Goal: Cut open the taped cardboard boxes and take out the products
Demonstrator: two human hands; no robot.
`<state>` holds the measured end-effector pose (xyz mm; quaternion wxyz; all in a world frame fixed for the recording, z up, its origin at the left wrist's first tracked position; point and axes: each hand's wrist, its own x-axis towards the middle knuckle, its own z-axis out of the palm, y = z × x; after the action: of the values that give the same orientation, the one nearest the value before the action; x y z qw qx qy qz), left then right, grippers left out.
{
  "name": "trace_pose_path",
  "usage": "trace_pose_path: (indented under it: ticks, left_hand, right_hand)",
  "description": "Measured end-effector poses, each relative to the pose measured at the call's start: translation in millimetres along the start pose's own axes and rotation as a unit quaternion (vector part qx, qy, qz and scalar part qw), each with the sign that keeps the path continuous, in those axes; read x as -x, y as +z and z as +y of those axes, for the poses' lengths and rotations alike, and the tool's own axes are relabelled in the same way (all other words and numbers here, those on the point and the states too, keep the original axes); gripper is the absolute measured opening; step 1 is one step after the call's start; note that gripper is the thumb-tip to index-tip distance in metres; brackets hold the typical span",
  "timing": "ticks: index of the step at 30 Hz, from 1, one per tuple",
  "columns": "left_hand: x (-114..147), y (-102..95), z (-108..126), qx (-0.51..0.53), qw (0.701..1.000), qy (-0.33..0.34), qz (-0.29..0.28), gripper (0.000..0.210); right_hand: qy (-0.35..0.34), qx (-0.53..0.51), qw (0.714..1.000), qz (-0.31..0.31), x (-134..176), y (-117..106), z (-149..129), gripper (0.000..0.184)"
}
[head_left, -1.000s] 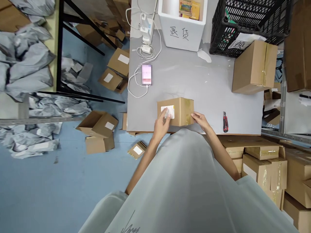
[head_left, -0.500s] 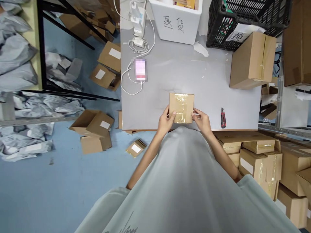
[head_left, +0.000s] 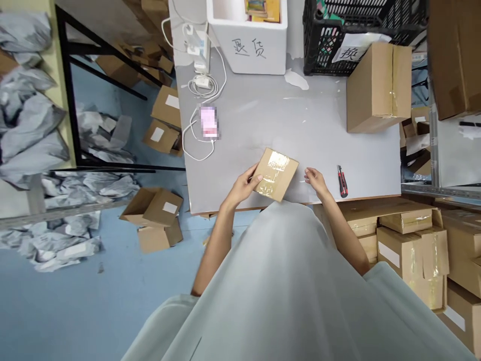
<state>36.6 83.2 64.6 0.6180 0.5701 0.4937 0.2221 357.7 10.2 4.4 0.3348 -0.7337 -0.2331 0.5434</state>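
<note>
My left hand (head_left: 244, 185) grips the left edge of a small cardboard box (head_left: 278, 173), thumb on top and fingers along its side. Clear tape runs across the box's upper face, and the box is turned at an angle near the table's front edge. To the right of the box, my right hand (head_left: 316, 181) is apart from it, holding nothing, with its fingers loosely bent and a little apart. Farther right a red and black utility knife (head_left: 342, 181) lies on the grey table (head_left: 251, 125).
A phone (head_left: 208, 122) on a charging cable lies at the table's left. Along the back stand a white bin (head_left: 259, 50) and a black crate (head_left: 325, 50), with a large taped carton (head_left: 376, 90) at the right. More cartons (head_left: 409, 250) are stacked below the table's right end.
My right hand has let go of the small box and moved slightly right. The box has turned clockwise in my left hand. The view has shifted a little.
</note>
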Motion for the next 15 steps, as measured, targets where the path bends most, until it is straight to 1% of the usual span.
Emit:
trace_pose_path:
  ticks: [3, 6, 7, 8, 10, 12, 13, 15]
  left_hand:
    - [1.2, -6.6, 2.7, -0.018, 0.999, -0.017, -0.036, 0.096]
    - [-3.9, -5.7, 10.7, -0.062, 0.996, -0.019, -0.066, 0.092]
    - [-8.9, -3.7, 15.2, -0.085, 0.994, -0.020, -0.061, 0.091]
    - [-15.9, -0.7, 20.7, -0.112, 0.993, -0.018, -0.039, 0.090]
    - [-36.5, 9.6, 34.9, -0.154, 0.988, -0.004, 0.014, 0.086]
    - [-64.0, 26.9, 52.6, -0.169, 0.984, 0.029, 0.049, 0.078]
    - [-79.6, 38.4, 62.0, -0.169, 0.983, 0.049, 0.052, 0.074]
    - [-112.9, 67.0, 80.3, -0.163, 0.982, 0.084, 0.035, 0.070]
  right_hand:
    - [0.010, -0.013, 1.000, 0.006, -10.3, -2.2, 8.0, 0.063]
    - [-0.012, -0.031, 0.999, 0.021, -13.5, -13.0, 8.0, 0.059]
    - [-0.024, -0.037, 0.999, 0.031, -14.8, -20.1, 6.2, 0.059]
    - [-0.037, -0.042, 0.998, 0.043, -16.9, -29.2, 3.5, 0.059]
    - [-0.065, -0.048, 0.994, 0.077, -24.6, -53.9, -3.3, 0.061]
    - [-0.090, -0.051, 0.987, 0.122, -36.9, -86.1, -11.4, 0.066]
    - [-0.101, -0.051, 0.983, 0.147, -44.6, -104.3, -15.7, 0.071]
    - [-0.116, -0.052, 0.972, 0.200, -63.0, -142.5, -24.9, 0.082]
